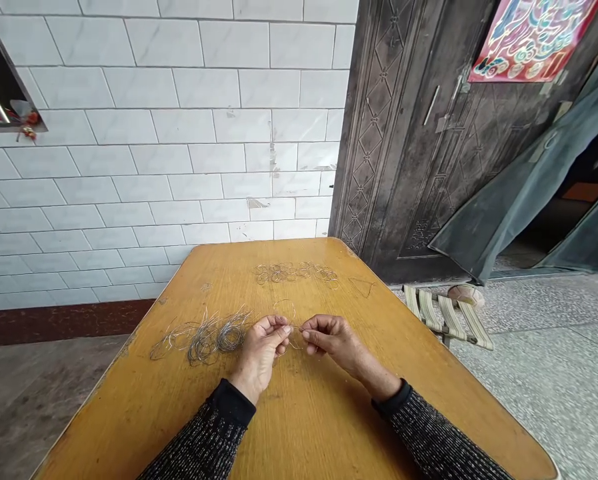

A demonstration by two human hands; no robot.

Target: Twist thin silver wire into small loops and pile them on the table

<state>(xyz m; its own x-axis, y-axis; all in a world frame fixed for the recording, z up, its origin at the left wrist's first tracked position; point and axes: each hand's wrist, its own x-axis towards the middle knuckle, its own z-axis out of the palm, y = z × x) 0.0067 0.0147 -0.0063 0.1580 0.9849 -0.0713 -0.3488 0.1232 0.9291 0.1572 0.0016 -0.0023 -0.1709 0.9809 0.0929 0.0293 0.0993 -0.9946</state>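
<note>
My left hand is closed in a pinch on a thin piece of wire, which bows up in a loop above the fingertips. Close beside it, my right hand pinches the same wire between thumb and forefinger. A short stretch of the wire spans the small gap between the two hands. Just left of my left hand lie tangled bundles of grey wire, with loose ends sticking up. Farther back on the table is a row of thin wire loops. To their right sits a single bent wire shape, roughly triangular.
The wooden table reaches to the white tiled wall. A dark carved door stands behind its right corner, with a grey-green curtain beside it. A low stool with striped straps is near the table's right edge.
</note>
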